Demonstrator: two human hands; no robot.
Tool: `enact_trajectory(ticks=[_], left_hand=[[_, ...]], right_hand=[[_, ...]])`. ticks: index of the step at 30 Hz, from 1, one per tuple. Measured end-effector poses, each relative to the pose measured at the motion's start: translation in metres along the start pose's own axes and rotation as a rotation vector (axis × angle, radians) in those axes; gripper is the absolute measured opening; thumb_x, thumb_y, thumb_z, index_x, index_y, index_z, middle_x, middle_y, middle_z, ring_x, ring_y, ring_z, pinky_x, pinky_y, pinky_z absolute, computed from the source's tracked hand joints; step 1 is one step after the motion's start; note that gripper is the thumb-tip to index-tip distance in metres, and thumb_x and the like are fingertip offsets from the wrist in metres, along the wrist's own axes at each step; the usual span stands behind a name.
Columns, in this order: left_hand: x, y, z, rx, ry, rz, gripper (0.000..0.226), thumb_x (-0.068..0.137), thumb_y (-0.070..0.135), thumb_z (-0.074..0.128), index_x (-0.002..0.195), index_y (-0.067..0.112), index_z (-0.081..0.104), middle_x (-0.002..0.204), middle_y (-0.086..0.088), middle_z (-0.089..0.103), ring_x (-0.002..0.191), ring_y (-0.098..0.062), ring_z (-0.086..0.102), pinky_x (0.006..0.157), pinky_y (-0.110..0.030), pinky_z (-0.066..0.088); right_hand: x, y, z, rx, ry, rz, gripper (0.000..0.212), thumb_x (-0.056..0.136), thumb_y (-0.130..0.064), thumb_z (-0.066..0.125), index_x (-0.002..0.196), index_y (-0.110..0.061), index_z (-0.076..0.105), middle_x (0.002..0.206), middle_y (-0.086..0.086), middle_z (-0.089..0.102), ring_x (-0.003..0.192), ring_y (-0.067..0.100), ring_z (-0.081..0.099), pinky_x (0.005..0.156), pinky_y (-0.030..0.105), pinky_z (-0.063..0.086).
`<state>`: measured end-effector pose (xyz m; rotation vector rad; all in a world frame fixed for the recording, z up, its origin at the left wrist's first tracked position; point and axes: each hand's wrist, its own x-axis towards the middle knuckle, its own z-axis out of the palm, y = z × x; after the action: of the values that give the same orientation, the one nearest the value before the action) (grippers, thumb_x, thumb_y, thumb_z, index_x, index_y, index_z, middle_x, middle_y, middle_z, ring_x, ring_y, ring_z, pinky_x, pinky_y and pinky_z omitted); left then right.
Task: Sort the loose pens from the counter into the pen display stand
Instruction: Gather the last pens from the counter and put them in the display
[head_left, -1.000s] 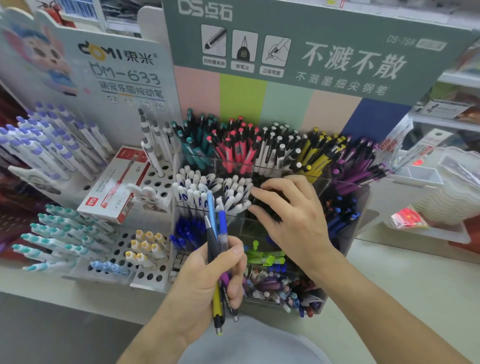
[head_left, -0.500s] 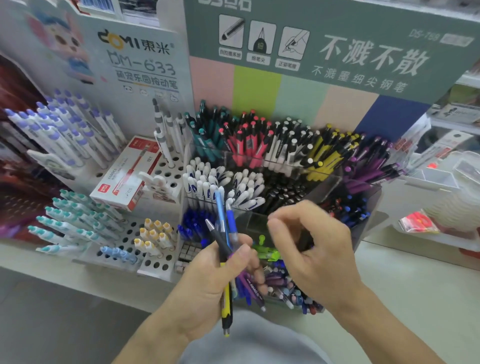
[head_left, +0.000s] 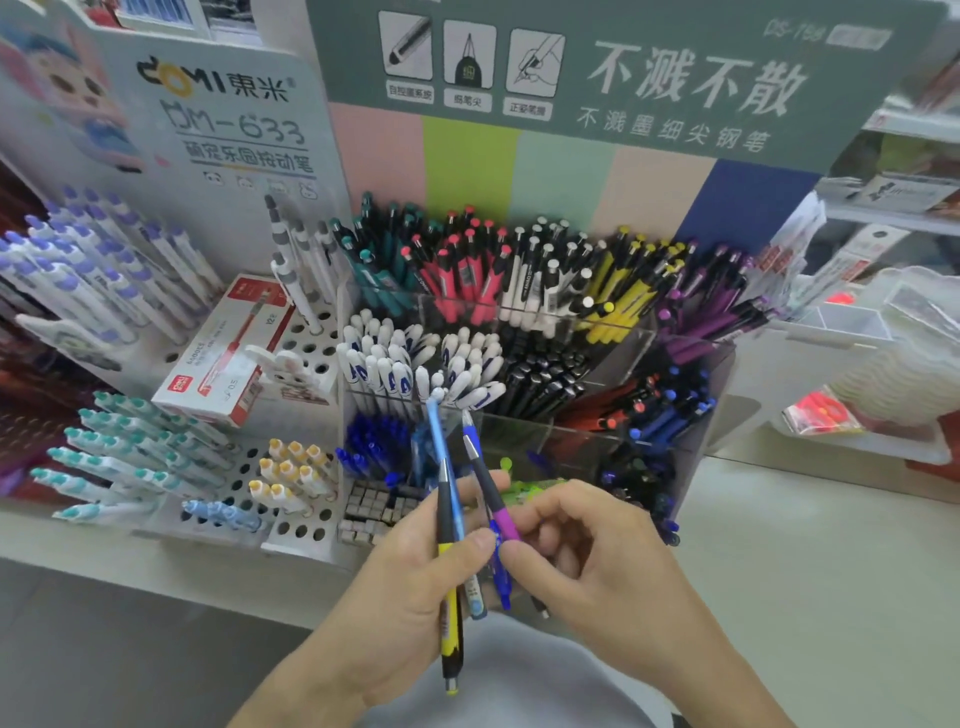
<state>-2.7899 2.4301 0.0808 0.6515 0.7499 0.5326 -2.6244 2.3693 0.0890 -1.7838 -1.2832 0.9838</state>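
My left hand (head_left: 410, 597) grips a small bunch of pens upright in front of the clear pen display stand (head_left: 644, 332). In the bunch are a yellow-and-black pen (head_left: 450, 623), a light blue pen (head_left: 441, 457) and a dark blue pen. My right hand (head_left: 597, 561) has come up beside the bunch and pinches the purple-grip pen (head_left: 501, 512) with thumb and forefinger. The stand's tiers hold teal, red, white, yellow, purple, black and blue pens sorted by colour.
A white pegboard stand (head_left: 306, 353) with pastel pens and a red-and-white pen box (head_left: 228, 353) sits to the left. Clear plastic trays (head_left: 883, 332) stand on the counter (head_left: 831, 597) at right. A tall green sign (head_left: 623, 78) rises behind the stand.
My right hand left the black pens in the stand, came back toward me and took hold of the purple-grip pen in the left hand's bunch. The left hand lifted slightly.
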Motion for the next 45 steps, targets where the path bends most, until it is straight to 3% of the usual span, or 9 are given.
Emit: enact_trajectory(ticks=[4, 10, 13, 19, 24, 28, 32, 36, 45], left_hand=[[0.003, -0.009, 0.002, 0.121, 0.105, 0.092, 0.038, 0.085, 0.008, 0.061, 0.123, 0.006, 0.060, 0.115, -0.013, 0.073, 0.111, -0.026, 0.069, 0.092, -0.032, 0.057], [0.007, -0.012, -0.001, 0.111, 0.209, 0.176, 0.036, 0.083, 0.014, 0.063, 0.118, 0.004, 0.058, 0.111, -0.011, 0.075, 0.106, -0.031, 0.070, 0.092, -0.047, 0.054], [0.005, -0.014, 0.002, 0.013, 0.258, 0.182, 0.032, 0.090, 0.013, 0.056, 0.119, -0.003, 0.059, 0.111, -0.020, 0.073, 0.102, -0.037, 0.071, 0.091, -0.055, 0.056], [0.002, -0.012, 0.006, -0.016, 0.301, 0.288, 0.035, 0.093, 0.021, 0.050, 0.116, -0.003, 0.062, 0.109, -0.017, 0.074, 0.098, -0.025, 0.073, 0.080, -0.035, 0.061], [0.001, -0.011, 0.015, 0.041, 0.267, 0.301, 0.042, 0.093, 0.028, 0.052, 0.126, 0.002, 0.055, 0.119, -0.012, 0.072, 0.103, -0.044, 0.068, 0.081, -0.071, 0.051], [0.007, -0.012, 0.014, 0.135, 0.227, 0.347, 0.041, 0.093, 0.029, 0.051, 0.126, 0.006, 0.048, 0.120, -0.007, 0.072, 0.097, -0.035, 0.068, 0.068, -0.045, 0.056], [0.012, -0.010, 0.012, 0.036, 0.184, 0.325, 0.036, 0.093, 0.028, 0.046, 0.122, 0.007, 0.049, 0.117, -0.012, 0.073, 0.113, -0.034, 0.067, 0.089, -0.055, 0.055], [0.019, -0.004, 0.014, -0.104, 0.184, 0.419, 0.032, 0.094, 0.022, 0.044, 0.121, 0.006, 0.049, 0.110, -0.018, 0.072, 0.105, -0.034, 0.071, 0.080, -0.039, 0.061], [0.025, -0.013, 0.017, 0.367, 0.184, 0.483, 0.029, 0.096, 0.029, 0.043, 0.117, 0.012, 0.053, 0.099, -0.006, 0.077, 0.089, -0.018, 0.073, 0.074, -0.030, 0.059]], right_hand=[[-0.004, 0.001, 0.009, 0.088, -0.009, 0.060, 0.013, 0.089, -0.024, 0.075, 0.077, -0.027, 0.070, 0.097, -0.017, 0.073, 0.063, 0.006, 0.058, 0.063, 0.022, 0.051], [-0.013, 0.002, 0.008, -0.025, -0.218, -0.061, 0.046, 0.081, -0.028, 0.080, 0.120, -0.046, 0.065, 0.118, -0.019, 0.062, 0.095, 0.013, 0.063, 0.081, 0.025, 0.054], [-0.013, 0.004, 0.008, 0.064, -0.126, 0.000, 0.037, 0.080, -0.021, 0.083, 0.109, -0.038, 0.067, 0.109, -0.019, 0.069, 0.092, 0.008, 0.067, 0.074, 0.028, 0.057], [-0.011, 0.011, 0.025, 0.378, 0.064, 0.125, 0.032, 0.069, -0.041, 0.084, 0.093, -0.038, 0.062, 0.090, -0.003, 0.064, 0.078, 0.020, 0.065, 0.068, 0.038, 0.059], [-0.003, 0.002, 0.034, 0.656, -0.031, 0.141, 0.036, 0.083, -0.027, 0.076, 0.109, -0.005, 0.064, 0.088, 0.012, 0.075, 0.067, 0.025, 0.071, 0.062, 0.034, 0.059], [-0.003, 0.004, 0.035, 0.700, 0.041, 0.132, 0.032, 0.081, -0.020, 0.073, 0.107, -0.003, 0.069, 0.086, 0.017, 0.075, 0.067, 0.025, 0.070, 0.063, 0.036, 0.060], [-0.003, 0.009, 0.031, 0.736, 0.005, 0.181, 0.032, 0.086, -0.020, 0.072, 0.111, -0.002, 0.066, 0.098, 0.020, 0.076, 0.082, 0.038, 0.073, 0.077, 0.049, 0.062], [-0.004, 0.009, 0.032, 0.688, -0.050, 0.265, 0.029, 0.094, -0.027, 0.070, 0.110, -0.004, 0.067, 0.094, 0.019, 0.076, 0.081, 0.026, 0.073, 0.072, 0.038, 0.062], [0.003, 0.008, 0.045, 0.633, -0.126, 0.145, 0.036, 0.093, -0.049, 0.066, 0.099, -0.014, 0.070, 0.074, 0.008, 0.053, 0.060, 0.021, 0.049, 0.054, 0.034, 0.046]])
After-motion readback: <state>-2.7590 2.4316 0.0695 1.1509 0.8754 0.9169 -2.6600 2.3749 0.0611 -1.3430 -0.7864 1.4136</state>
